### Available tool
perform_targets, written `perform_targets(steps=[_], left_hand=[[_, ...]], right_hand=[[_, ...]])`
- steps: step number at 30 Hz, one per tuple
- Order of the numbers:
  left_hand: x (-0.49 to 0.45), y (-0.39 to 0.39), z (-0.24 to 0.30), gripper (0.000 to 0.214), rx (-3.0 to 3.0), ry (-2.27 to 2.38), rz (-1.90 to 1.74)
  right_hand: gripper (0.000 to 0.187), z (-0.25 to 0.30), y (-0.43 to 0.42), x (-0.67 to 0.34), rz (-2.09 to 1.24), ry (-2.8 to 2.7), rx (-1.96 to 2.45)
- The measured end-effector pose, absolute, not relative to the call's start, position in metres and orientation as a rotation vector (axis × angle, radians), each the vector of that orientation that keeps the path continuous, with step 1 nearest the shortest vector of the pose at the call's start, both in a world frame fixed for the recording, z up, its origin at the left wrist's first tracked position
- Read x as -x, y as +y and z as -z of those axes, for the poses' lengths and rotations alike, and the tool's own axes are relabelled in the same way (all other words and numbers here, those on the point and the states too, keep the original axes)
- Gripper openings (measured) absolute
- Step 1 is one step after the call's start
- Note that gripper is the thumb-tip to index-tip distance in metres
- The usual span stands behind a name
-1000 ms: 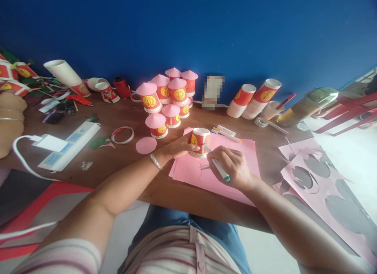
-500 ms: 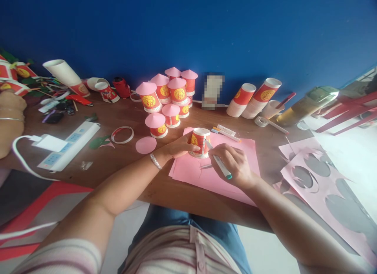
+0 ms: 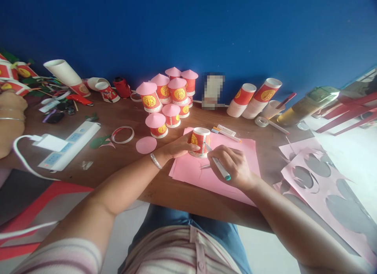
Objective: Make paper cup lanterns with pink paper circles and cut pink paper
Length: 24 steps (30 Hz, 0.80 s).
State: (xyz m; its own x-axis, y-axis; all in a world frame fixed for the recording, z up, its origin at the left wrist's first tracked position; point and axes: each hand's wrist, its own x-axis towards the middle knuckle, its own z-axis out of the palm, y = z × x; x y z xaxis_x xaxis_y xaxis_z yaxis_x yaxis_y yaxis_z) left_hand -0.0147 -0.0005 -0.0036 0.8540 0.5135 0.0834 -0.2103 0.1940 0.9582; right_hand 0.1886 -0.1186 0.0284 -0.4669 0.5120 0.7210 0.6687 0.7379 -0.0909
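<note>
A red paper cup (image 3: 200,139) with a yellow emblem and a white rim stands on a stack of pink paper (image 3: 188,171). From its left side, my left hand (image 3: 182,146) grips the cup, thumb across its front. In my right hand (image 3: 232,164) is a white marker (image 3: 220,168) with a teal end, held slantwise. The marker's tip is at the cup's right side; whether it touches cannot be made out. Just behind the cup lie more markers (image 3: 226,133) on the paper's edge.
Several cups with pink cone tops (image 3: 156,124) stand behind left, near a pink paper disc (image 3: 146,145). A power strip (image 3: 70,146) lies at left, beyond it another person's hand (image 3: 11,109). Stacked cups (image 3: 262,97) lean at the back right; cut pink paper (image 3: 321,195) lies right.
My right hand and the marker have shifted very slightly. The cup and my left hand stay in place.
</note>
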Motion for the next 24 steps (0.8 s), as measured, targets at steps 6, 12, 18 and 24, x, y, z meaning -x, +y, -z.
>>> perform_targets(steps=[6,12,18,24], left_hand=[[0.014,0.001,0.005,0.043,-1.267,0.265,-0.505],[0.014,0.001,0.004,0.04,-1.258,0.251,-0.504],[0.015,0.001,0.005,0.039,-1.214,0.257,-0.518],[0.015,0.001,0.009,0.042,-1.115,0.335,-0.554]], right_hand=[[0.017,-0.028,-0.119,-0.188,0.254,-2.18,0.881],[0.018,-0.03,-0.12,-0.187,0.259,-2.184,0.885],[0.021,-0.031,-0.118,-0.19,0.364,-2.055,0.864],[0.019,-0.016,-0.105,-0.197,0.062,-1.827,1.225]])
